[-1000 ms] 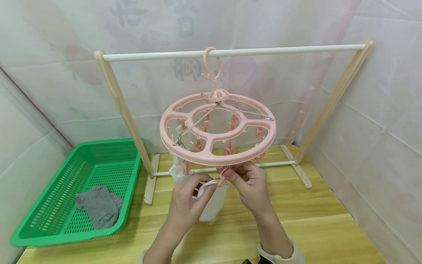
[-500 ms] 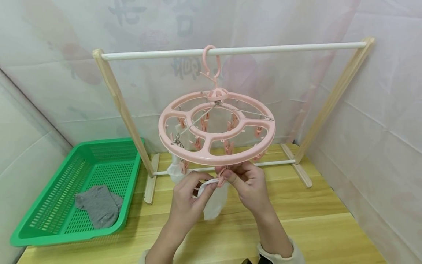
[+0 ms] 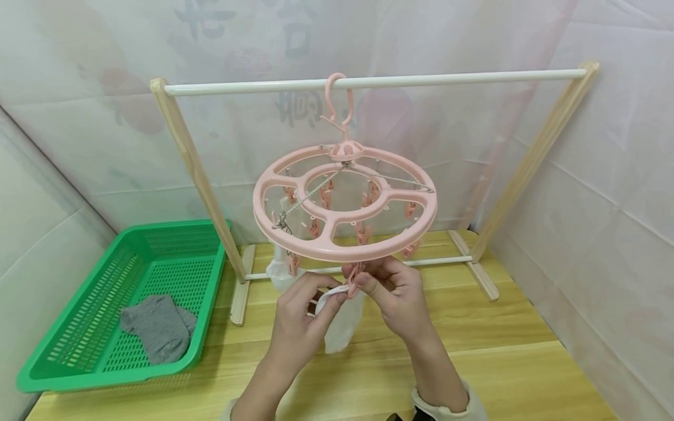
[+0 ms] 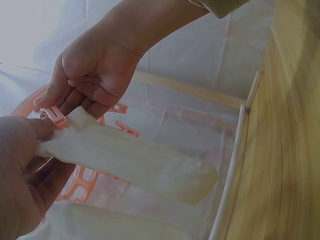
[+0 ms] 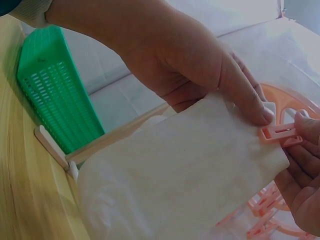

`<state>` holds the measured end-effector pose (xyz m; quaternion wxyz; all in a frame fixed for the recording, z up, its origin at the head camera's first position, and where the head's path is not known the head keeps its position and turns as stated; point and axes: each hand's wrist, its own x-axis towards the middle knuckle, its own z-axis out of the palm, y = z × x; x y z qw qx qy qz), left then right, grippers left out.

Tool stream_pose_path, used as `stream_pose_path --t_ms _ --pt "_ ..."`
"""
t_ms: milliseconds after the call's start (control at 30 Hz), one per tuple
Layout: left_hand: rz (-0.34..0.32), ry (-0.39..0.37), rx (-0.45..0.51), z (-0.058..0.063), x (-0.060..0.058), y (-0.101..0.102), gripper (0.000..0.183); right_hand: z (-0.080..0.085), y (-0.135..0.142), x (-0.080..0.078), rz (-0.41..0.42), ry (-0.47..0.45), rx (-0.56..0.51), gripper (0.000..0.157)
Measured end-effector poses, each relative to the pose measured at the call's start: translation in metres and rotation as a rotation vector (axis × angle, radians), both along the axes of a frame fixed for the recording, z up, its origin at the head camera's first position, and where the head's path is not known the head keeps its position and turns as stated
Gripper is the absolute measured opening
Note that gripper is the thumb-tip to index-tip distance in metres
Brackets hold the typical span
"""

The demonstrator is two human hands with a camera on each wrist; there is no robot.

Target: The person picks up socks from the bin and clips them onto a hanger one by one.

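Observation:
My left hand (image 3: pixel 301 310) pinches the top edge of a white sock (image 3: pixel 342 327) between thumb and fingers. The sock hangs down below that hand; in the right wrist view its broad side (image 5: pixel 175 165) faces the camera. With thumb and fingers my right hand (image 3: pixel 395 295) grips a pink clothespin (image 3: pixel 354 282) at the near side of the round pink drying hanger (image 3: pixel 344 252). In the right wrist view the clothespin's jaws sit over the sock's cuff, beside my left thumb. Another white sock (image 3: pixel 281 275) hangs at the hanger's left.
The hanger's hook (image 3: pixel 337 96) sits over the white rod (image 3: pixel 447 79) of a wooden stand (image 3: pixel 196 175). Several pink clothespins dangle under the rings. At the left on the wooden table (image 3: pixel 474 362) stands a green basket (image 3: pixel 209 316) holding a grey sock (image 3: pixel 158 327).
Both hands stay nearly in place at the clothespin and sock. The hanger has shifted slightly to the left, and the white sock's hanging part has swung a little.

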<state>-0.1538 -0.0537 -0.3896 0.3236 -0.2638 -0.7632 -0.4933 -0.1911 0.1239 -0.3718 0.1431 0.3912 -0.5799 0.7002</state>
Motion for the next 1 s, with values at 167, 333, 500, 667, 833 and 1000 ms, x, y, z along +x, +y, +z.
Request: stream_pose_path --t_ms 167,333,500,667,833,1000 --pt "-0.003 0.009 -0.009 0.000 0.000 -0.001 0.012 0.000 0.000 0.002 -0.033 -0.028 0.037 0.013" --pt "-0.004 0.001 -0.015 0.001 0.000 -0.002 0.012 0.000 0.000 0.002 -0.039 -0.037 0.049 0.014" --pt "0.015 -0.004 -0.028 0.000 0.000 -0.002 0.010 0.000 0.001 0.003 -0.064 -0.077 0.072 0.016" --pt "0.033 0.007 -0.050 0.001 0.000 -0.003 0.012 -0.001 0.001 0.004 -0.070 -0.108 0.085 0.017" --pt "0.058 0.075 -0.055 0.002 0.001 -0.002 0.014 -0.002 0.002 0.003 -0.068 -0.105 0.084 0.018" --pt "0.088 0.226 -0.052 0.010 0.005 -0.001 0.016 -0.002 0.002 0.003 -0.068 -0.103 0.096 0.019"
